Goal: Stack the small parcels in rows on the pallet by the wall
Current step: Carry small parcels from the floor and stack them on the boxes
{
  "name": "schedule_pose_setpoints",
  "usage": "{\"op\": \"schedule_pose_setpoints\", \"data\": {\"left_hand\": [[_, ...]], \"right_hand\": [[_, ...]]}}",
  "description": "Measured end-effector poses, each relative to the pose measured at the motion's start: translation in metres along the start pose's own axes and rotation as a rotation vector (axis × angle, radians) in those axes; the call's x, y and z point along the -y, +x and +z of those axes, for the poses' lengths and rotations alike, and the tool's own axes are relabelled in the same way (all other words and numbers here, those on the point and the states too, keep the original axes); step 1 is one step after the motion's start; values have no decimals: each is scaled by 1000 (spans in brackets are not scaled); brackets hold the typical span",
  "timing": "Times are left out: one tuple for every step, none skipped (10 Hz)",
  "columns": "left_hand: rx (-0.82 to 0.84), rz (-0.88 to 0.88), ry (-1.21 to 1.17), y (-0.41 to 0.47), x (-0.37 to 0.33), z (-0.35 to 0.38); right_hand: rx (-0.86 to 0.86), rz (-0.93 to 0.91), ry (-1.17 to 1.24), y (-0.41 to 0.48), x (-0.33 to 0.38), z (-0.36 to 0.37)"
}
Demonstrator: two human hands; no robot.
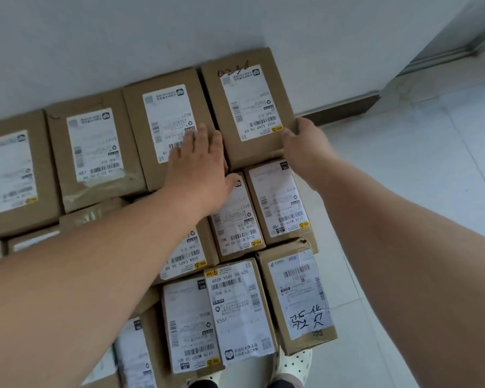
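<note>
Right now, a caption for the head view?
Right hand grips the end parcel; left hand rests on the neighbouring parcel.

Right hand point(303, 142) gripped the end box point(247, 102) by its near corner, up against the wall point(123, 37); left hand point(199, 169) lay flat on the next box point(163, 107); other boxes point(235, 309) sat in rows nearer.

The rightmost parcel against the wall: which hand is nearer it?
Right. The right hand holds a near corner of the rightmost parcel; the left hand rests flat on the neighbouring parcel.
</note>
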State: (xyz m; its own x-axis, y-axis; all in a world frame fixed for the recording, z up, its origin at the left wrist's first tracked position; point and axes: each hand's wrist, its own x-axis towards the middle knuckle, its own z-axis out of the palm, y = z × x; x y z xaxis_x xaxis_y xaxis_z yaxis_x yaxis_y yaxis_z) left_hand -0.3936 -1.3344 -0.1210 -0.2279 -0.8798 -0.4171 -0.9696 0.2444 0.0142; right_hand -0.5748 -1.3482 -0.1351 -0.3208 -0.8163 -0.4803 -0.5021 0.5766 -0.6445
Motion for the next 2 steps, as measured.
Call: {"op": "schedule_pose_setpoints", "data": {"left_hand": [[48,6,-18,1,3,2],[56,11,-60,1,7,-3]], "right_hand": [[21,-1,25,0,1,8],[48,7,18,-1,3,2]]}}
